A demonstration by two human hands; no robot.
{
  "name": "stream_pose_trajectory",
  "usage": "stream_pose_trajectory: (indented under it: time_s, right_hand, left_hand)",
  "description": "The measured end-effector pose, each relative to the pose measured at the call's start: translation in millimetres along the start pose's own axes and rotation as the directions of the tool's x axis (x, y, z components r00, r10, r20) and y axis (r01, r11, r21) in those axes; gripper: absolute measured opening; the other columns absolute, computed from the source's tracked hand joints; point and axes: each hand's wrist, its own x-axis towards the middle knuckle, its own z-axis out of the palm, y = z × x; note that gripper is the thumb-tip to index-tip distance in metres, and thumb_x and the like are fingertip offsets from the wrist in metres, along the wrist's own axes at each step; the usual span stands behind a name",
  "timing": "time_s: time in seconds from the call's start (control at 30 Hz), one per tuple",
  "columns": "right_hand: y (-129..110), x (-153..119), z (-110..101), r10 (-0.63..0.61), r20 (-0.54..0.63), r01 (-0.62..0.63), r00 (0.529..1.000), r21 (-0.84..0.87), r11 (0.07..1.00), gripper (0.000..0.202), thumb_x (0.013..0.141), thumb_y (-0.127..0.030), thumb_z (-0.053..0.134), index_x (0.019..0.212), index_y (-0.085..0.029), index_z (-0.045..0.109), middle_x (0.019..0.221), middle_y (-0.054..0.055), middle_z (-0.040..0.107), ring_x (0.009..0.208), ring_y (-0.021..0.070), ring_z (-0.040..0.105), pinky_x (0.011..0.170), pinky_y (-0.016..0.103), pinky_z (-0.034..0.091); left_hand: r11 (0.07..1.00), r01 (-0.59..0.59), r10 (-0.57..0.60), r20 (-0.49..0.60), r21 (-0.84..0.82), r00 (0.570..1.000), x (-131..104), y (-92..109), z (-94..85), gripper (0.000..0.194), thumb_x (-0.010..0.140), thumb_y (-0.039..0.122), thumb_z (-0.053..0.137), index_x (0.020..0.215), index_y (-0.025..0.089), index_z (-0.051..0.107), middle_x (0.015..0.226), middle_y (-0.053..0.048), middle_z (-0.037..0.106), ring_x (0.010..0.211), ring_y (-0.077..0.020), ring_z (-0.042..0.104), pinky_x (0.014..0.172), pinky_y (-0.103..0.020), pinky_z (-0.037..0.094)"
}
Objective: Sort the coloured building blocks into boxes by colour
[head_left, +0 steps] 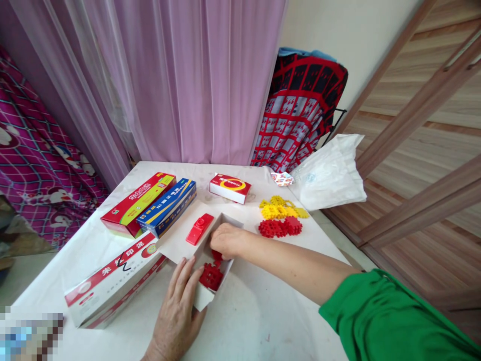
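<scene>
left hand [180,306], fingers extended, apparently steadies the box [203,298] while the right hand [226,240], grip hidden, reaches in near a red piece [211,276].

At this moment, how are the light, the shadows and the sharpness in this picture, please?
Head view: soft, fairly even light, with a faint shadow on the table beside the open box; head view: the white bag looks pale, its creases faint; head view: the green sleeve seems stretched toward the corner, probably by a wide lens, and the lower-left corner is pixelated.
</scene>
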Motion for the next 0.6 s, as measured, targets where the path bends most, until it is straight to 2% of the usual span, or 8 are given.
stream_pose_trajectory:
  time_s: [0.1,0.2,0.3,0.4,0.43,0.5,0.6]
  right_hand:
    - [-1,-1,1,-0.001,-0.023,0.002,1.000,0.030,1.000,0.030,0.077,-0.027,0.066,0.101,-0.010,0.073,0.102,0.013,0.073,0.094,0.0238,0.067,0.072,0.029,0.048]
    - [8,-16,1,0.020,-0.132,-0.002,0.991,0.132,0.991,0.032,0.078,-0.035,0.064,0.101,-0.015,0.072,0.102,0.011,0.072,0.092,0.0226,0.066,0.069,0.028,0.046]
    - [39,-48,8,0.117,-0.277,-0.016,0.954,0.340,0.940,0.024,0.082,-0.034,0.057,0.096,-0.021,0.073,0.097,0.004,0.073,0.086,0.0178,0.066,0.069,0.025,0.045]
    - [84,-87,28,0.352,-0.345,-0.170,0.870,0.461,0.871,0.025,0.080,-0.022,0.054,0.098,-0.021,0.071,0.101,0.003,0.072,0.088,0.0157,0.064,0.076,0.023,0.044]
    - [97,-98,37,0.429,-0.323,-0.254,0.843,0.464,0.849,0.028,0.078,-0.023,0.056,0.102,-0.021,0.070,0.105,0.004,0.071,0.091,0.0170,0.064,0.077,0.025,0.044]
    - [114,-115,55,0.485,-0.218,-0.369,0.847,0.416,0.831,0.045,0.071,-0.026,0.063,0.116,-0.022,0.065,0.117,0.007,0.067,0.102,0.0219,0.062,0.083,0.028,0.044]
    - [116,-123,80,0.429,-0.126,-0.371,0.894,0.326,0.870,0.063,0.065,-0.025,0.068,0.128,-0.023,0.058,0.128,0.010,0.061,0.114,0.0265,0.056,0.092,0.033,0.042]
  left_hand:
    - [1.000,-0.019,0.019,-0.024,0.014,1.000,-1,-2,1.8,0.063,0.076,0.009,0.049,0.138,0.014,0.039,0.149,-0.017,0.037,0.142,-0.0329,0.026,0.106,-0.047,0.043]
    - [0.999,-0.026,0.027,-0.032,0.026,0.999,0,-3,2.9,0.061,0.078,0.011,0.049,0.137,0.014,0.039,0.148,-0.017,0.038,0.142,-0.0327,0.026,0.104,-0.047,0.044]
    - [0.999,-0.028,0.029,-0.034,0.029,0.999,1,-3,3.2,0.058,0.080,0.014,0.049,0.137,0.014,0.040,0.148,-0.017,0.039,0.142,-0.0324,0.026,0.105,-0.047,0.043]
    - [0.999,-0.020,0.021,-0.038,0.025,0.999,2,-2,3.4,0.055,0.081,0.015,0.049,0.136,0.015,0.041,0.148,-0.017,0.039,0.142,-0.0323,0.027,0.106,-0.046,0.042]
    - [1.000,-0.018,0.019,-0.040,0.022,0.999,2,-2,3.5,0.056,0.081,0.015,0.049,0.135,0.014,0.041,0.148,-0.017,0.039,0.142,-0.0324,0.027,0.106,-0.046,0.042]
    - [1.000,-0.020,0.021,-0.044,0.018,0.999,2,-2,3.6,0.057,0.080,0.014,0.049,0.136,0.014,0.040,0.148,-0.018,0.039,0.142,-0.0327,0.027,0.106,-0.047,0.042]
    - [1.000,-0.022,0.023,-0.036,0.017,0.999,2,-3,3.0,0.061,0.079,0.012,0.048,0.139,0.015,0.038,0.148,-0.017,0.039,0.142,-0.0326,0.027,0.106,-0.047,0.042]
